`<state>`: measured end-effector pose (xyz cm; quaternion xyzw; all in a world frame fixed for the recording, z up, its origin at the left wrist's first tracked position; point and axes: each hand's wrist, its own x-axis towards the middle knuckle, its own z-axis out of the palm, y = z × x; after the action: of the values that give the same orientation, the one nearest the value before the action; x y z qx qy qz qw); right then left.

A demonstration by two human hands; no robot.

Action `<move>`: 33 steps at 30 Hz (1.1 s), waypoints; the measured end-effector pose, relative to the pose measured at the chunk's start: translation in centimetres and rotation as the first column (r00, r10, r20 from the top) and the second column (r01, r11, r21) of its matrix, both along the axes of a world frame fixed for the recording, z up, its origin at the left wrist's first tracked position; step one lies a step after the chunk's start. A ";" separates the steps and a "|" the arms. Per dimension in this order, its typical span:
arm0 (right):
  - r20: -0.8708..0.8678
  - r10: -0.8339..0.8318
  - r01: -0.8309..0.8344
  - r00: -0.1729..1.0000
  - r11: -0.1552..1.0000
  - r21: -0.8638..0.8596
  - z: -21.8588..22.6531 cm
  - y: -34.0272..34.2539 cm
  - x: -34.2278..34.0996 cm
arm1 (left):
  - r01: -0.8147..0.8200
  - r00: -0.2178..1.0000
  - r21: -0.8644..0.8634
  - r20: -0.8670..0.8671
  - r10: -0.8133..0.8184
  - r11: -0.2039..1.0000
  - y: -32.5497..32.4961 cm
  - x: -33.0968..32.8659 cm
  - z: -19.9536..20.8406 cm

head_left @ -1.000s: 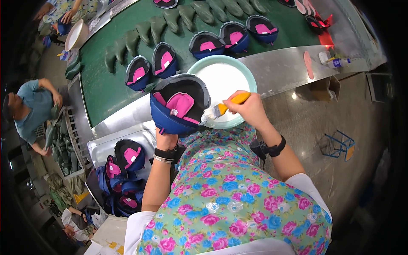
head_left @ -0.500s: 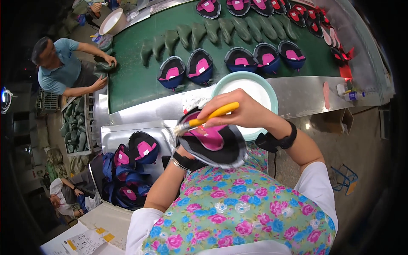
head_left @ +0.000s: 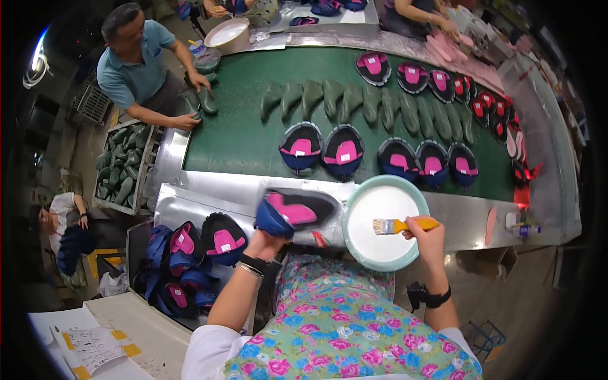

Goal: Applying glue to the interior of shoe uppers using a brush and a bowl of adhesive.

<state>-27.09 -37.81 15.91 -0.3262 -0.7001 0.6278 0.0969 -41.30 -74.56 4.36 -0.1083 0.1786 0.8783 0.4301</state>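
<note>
My left hand [head_left: 265, 246] grips a blue, black and pink shoe upper [head_left: 296, 213] from below, tilted on its side with its pink lining showing. The upper is slightly smeared by motion. In my right hand [head_left: 428, 239] is a paintbrush [head_left: 408, 225] with a yellow handle, its bristles pointing left over the basin's white contents. This pale green basin [head_left: 420, 201] stands at the near edge of the metal worktop, just right of the upper. Whether the bristles touch the white stuff, I cannot tell.
Several shoe uppers [head_left: 342, 152] and dark green shoe lasts [head_left: 371, 104] stand in rows on the green belt [head_left: 234, 139]. More uppers lie heaped in a tray [head_left: 177, 206] at left. A co-worker in blue [head_left: 136, 66] handles lasts at the belt's far left.
My right hand has drawn the brush away from the upper, rightward over the basin. My left hand has turned the upper and moved it slightly left. The whole view has shifted.
</note>
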 end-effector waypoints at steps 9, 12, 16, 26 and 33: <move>0.054 -0.147 0.144 0.988 0.988 0.047 1.2 -2.1 -4.5 | -0.593 0.795 -0.387 -0.423 0.435 0.707 -2.9 -21.1 -17.6; 0.121 -0.206 0.202 0.971 0.978 0.044 1.4 -0.9 -4.1 | -0.360 0.933 -0.510 -0.189 0.306 0.781 -3.2 -23.3 -22.0; 0.065 -0.325 0.319 0.943 0.943 0.091 1.9 2.5 -0.3 | -0.083 0.939 -0.838 0.116 0.325 0.539 -3.4 -23.5 -22.0; -0.139 -0.360 0.378 0.923 0.916 0.133 0.3 21.2 11.2 | -0.488 0.713 -0.861 -0.489 -0.503 0.145 17.2 -23.9 -3.2; -0.058 -0.495 0.498 0.867 0.852 0.161 -2.6 32.1 20.5 | -0.842 0.296 -0.533 -0.325 -0.898 -0.085 42.3 -22.8 2.4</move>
<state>-6.59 -5.70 13.29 -0.4817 -0.6425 0.5216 0.2883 -64.13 -32.30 6.78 0.1755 0.9634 0.2025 -0.0069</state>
